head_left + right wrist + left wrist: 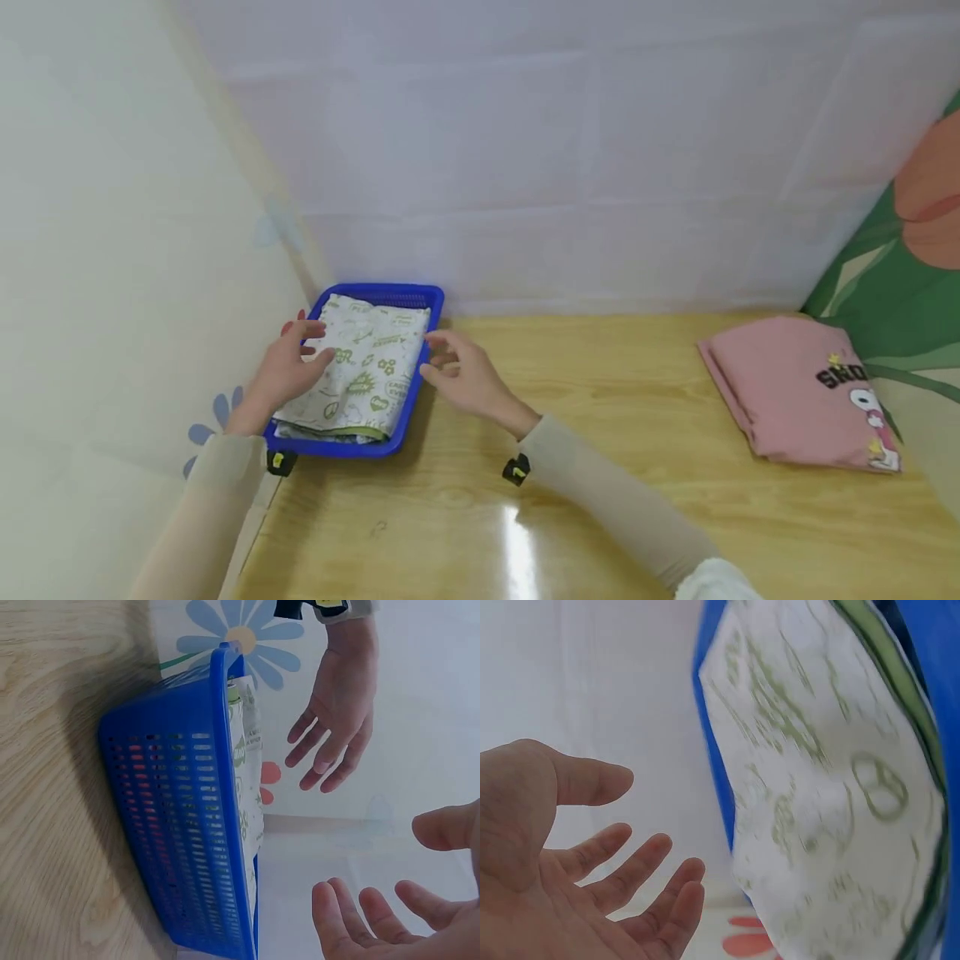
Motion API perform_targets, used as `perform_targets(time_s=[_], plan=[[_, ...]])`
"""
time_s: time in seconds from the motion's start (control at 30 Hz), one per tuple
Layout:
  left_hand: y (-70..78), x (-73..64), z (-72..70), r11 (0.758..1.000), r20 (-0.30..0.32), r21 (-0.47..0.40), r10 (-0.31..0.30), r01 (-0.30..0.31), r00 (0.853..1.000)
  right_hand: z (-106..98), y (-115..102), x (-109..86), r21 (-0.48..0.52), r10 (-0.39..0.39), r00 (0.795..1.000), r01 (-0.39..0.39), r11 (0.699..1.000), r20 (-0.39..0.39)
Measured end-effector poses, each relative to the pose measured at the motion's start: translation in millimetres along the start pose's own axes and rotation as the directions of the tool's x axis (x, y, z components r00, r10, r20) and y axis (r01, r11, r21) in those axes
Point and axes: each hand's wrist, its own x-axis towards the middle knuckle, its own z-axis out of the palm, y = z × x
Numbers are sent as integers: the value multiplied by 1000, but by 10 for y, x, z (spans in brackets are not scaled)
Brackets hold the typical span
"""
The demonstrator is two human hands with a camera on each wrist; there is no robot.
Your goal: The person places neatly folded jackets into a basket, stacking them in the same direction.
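A blue plastic basket (393, 448) with slotted walls holds a folded white cloth (367, 367) with green printed doodles and a green edge. My left hand (288, 367) hovers over the basket's left side, fingers spread and relaxed, with nothing in it. By the right rim is my right hand (468, 375), its fingers loosely bent and holding nothing. The right wrist view shows both hands apart from the cloth, above the basket's slotted wall (180, 817). Something reddish shows through the slots beneath the white cloth.
A folded pink garment (802, 392) with a cartoon dog print lies on the right of the wooden table (600, 400). A pale wall (112, 208) with painted flowers stands close along the left, and a white sheet (525, 167) hangs behind the table.
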Motion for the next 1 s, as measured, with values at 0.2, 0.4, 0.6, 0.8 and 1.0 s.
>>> perform_targets(time_s=[0.2,0.4,0.6,0.8,1.0], plan=[[257,-80,239,993,-58,-71,87,-91,994,-247,85,-161,47,53,998,-51,998,-37],[438,-122,518,974,-137,-184,108,-133,985,-505,230,-286,49,47,993,-42,998,-110],[594,-143,789,949,-186,-270,117,-165,976,-770,327,-428,38,35,987,-30,999,-157],[767,-106,987,926,-200,-331,122,-184,972,-1020,389,-538,24,31,981,-27,999,-191],[987,-82,1145,909,-193,-376,115,-181,975,-1257,415,-640,6,33,968,-33,999,-248]])
